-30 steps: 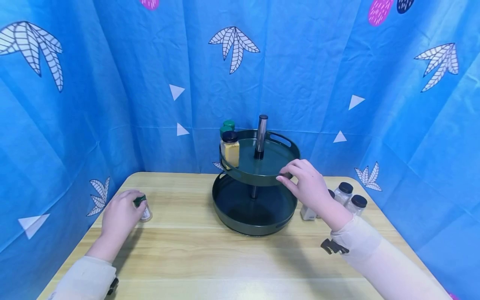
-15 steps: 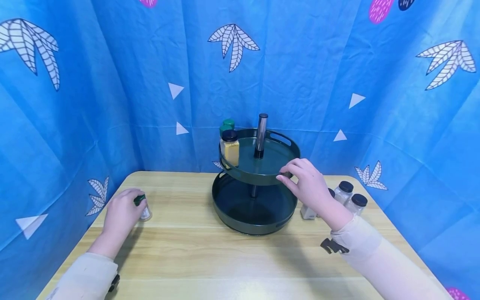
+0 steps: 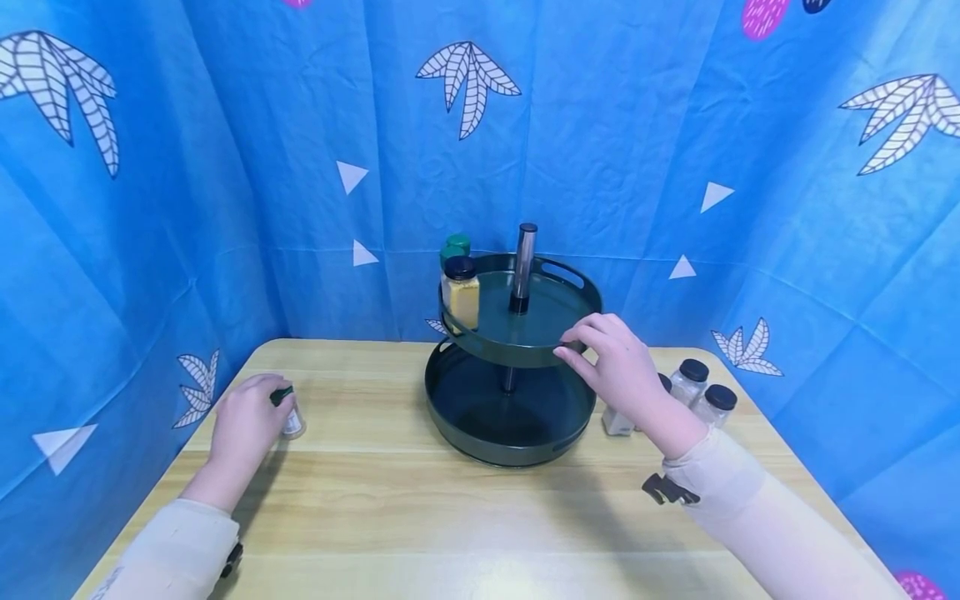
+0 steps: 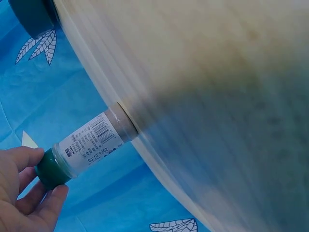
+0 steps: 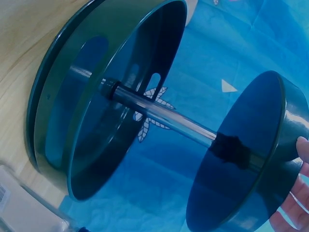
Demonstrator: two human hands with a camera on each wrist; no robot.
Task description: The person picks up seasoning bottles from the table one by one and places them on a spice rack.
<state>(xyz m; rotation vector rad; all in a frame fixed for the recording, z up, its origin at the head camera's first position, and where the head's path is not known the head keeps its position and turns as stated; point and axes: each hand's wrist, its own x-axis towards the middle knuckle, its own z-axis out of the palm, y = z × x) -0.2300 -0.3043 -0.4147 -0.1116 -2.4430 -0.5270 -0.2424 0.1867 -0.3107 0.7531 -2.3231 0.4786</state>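
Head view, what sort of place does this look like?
Probably a small curtained-off work booth, though I can't be sure: blue printed cloth hangs behind and on both sides of a wood-look table, which holds a two-tier rack.

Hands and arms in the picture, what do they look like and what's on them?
The left hand and right hand are bare. The left sleeve and right sleeve are pale, nearly white, each with a black clip near the wrist.
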